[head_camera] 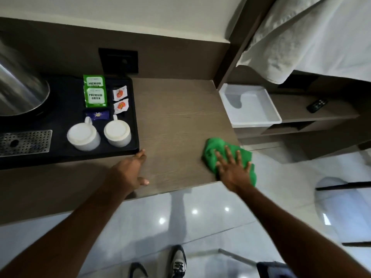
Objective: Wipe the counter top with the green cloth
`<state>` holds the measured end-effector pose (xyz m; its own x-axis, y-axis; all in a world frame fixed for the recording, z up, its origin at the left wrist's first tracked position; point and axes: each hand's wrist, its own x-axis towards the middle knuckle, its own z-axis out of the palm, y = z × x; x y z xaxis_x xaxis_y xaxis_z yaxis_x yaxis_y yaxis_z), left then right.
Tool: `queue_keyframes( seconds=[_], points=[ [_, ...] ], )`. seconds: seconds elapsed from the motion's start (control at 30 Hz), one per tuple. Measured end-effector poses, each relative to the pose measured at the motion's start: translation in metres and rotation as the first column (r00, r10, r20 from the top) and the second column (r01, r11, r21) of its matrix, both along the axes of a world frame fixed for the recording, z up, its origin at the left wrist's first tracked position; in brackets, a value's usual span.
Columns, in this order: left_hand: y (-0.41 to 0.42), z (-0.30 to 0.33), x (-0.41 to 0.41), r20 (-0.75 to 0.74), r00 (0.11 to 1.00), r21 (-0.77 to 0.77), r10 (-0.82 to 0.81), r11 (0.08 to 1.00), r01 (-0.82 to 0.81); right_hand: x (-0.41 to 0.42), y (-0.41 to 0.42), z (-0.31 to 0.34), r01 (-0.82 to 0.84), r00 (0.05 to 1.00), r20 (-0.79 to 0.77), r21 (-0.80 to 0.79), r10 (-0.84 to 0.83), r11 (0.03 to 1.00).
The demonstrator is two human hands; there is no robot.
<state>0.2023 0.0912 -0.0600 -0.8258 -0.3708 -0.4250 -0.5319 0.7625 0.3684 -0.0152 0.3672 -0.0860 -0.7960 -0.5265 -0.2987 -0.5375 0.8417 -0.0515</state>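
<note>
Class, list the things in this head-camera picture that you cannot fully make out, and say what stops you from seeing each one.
- Green cloth: its middle is hidden under the flat right hand.
- Kettle: cut off by the left edge of the frame.
- Rear green tea sachet: lower wording covered by the front sachet.
- Remote control: buttons too small to read.
- Left hand: fingertips curl at the tray corner; contact unclear.

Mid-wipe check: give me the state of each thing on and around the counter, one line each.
green cloth: bunched, at the counter's right front corner, partly over the edge.
right hand: flat, fingers spread, pressing on the cloth.
left hand: open, resting by the tray's corner.
counter top: bare between tray and cloth.
black tray: loaded.
two white cups: upside down.
sachets: sealed, lying flat.
white bin: empty.
</note>
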Motion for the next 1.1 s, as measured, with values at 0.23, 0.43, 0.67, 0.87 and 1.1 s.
queue_keyframes(
  seconds=[0.23,0.43,0.67,0.87,1.1],
  points=[
    [0.003,-0.017,-0.005,-0.044,0.999,-0.037,0.005,0.999,-0.007,-0.014,-0.115,-0.004,0.299,0.954,0.05,-0.101,-0.295,0.949],
    [0.003,-0.021,-0.018,0.098,0.993,-0.083,-0.069,0.994,0.077,0.06,-0.083,-0.002,-0.245,0.97,-0.036,-0.102,0.242,0.964],
    [0.011,0.008,-0.029,0.256,0.945,-0.297,-0.205,0.913,0.278,0.005,-0.067,0.007,0.057,0.996,0.069,-0.063,-0.053,0.996],
    [-0.021,0.032,-0.083,0.187,0.892,-0.41,-0.411,0.793,0.451,-0.021,-0.133,-0.003,0.039,0.999,0.024,-0.098,-0.037,0.994],
    [-0.096,0.03,-0.171,0.299,0.933,-0.27,-0.202,0.919,0.286,-0.041,-0.104,-0.008,-0.176,0.984,-0.039,-0.071,0.174,0.982]
  ],
)
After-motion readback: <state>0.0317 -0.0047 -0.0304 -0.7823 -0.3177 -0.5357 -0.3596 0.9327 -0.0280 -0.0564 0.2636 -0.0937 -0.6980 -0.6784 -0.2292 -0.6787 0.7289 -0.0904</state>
